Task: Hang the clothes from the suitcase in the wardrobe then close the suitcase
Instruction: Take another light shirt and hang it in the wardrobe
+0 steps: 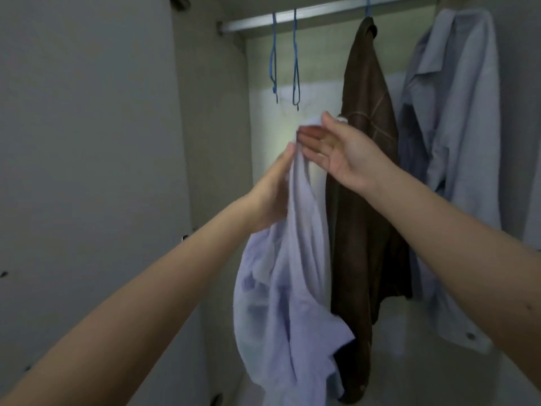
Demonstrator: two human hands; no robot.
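A pale lilac shirt hangs bunched in front of the open wardrobe. My left hand grips it from the left near its top. My right hand is at the shirt's top end, thumb over the cloth and fingers spread against it. Two bare blue hangers dangle from the metal rail above my hands. The suitcase is out of view.
A brown shirt hangs on a blue hanger just right of my hands. A light blue-grey shirt hangs further right. The wardrobe door stands open at the left, and the side wall is close to the bare hangers.
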